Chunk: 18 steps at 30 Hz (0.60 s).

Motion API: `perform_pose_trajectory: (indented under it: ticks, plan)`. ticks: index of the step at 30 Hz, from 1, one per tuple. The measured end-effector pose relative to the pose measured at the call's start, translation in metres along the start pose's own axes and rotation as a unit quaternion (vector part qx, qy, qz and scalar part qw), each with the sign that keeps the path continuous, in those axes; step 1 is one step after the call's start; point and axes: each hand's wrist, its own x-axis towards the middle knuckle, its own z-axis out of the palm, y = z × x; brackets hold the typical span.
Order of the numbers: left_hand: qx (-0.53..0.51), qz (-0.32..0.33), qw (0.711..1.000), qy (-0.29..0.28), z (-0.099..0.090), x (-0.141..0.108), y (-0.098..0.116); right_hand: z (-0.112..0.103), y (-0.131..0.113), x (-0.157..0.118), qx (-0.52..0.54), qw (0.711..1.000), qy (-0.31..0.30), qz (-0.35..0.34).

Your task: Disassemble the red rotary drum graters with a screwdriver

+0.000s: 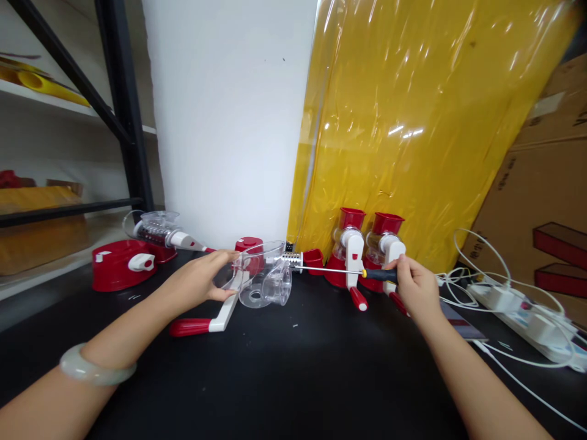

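Note:
My left hand (197,278) is closed on the rim of a clear plastic grater housing (275,287), thumb below and fingers above. Pinched by its handle in my right hand (418,290) is a long screwdriver (380,274) with a dark grip and a yellow collar. Its thin shaft points left, and the tip reaches a small metal grating drum (292,260) at the housing. Whether the tip touches the drum I cannot tell. A white crank with a red handle (190,327) sticks out below my left hand. Behind the housing stands a red base (251,247).
Two upright red-and-white rotary graters (352,250) stand at centre right, beside a red hopper piece (313,260). A red grater base (121,266) sits at left. White cables and a power strip (545,330) lie at right, near a phone (463,324). Shelving (123,91) rises at left.

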Motion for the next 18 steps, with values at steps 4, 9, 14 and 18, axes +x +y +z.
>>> perform_pose_trajectory:
  ticks: [4, 9, 14, 18]
  plan:
    - [-0.020, -0.009, 1.000, -0.009, -0.004, 0.001, 0.005, -0.001, -0.003, -0.002, -0.008, 1.000, 0.005, -0.019]
    - [-0.039, -0.022, 0.999, -0.011, -0.004, 0.001, 0.005, -0.005, -0.009, -0.007, -0.036, 0.995, 0.047, -0.085]
    - [-0.068, -0.012, 0.998, -0.012, 0.002, 0.001, -0.005, -0.013, -0.023, -0.015, -0.046, 0.978, 0.099, -0.180]
    - [-0.075, -0.011, 0.997, -0.010, 0.005, 0.002, -0.007, -0.017, -0.039, -0.023, 0.015, 0.965, 0.147, -0.218]
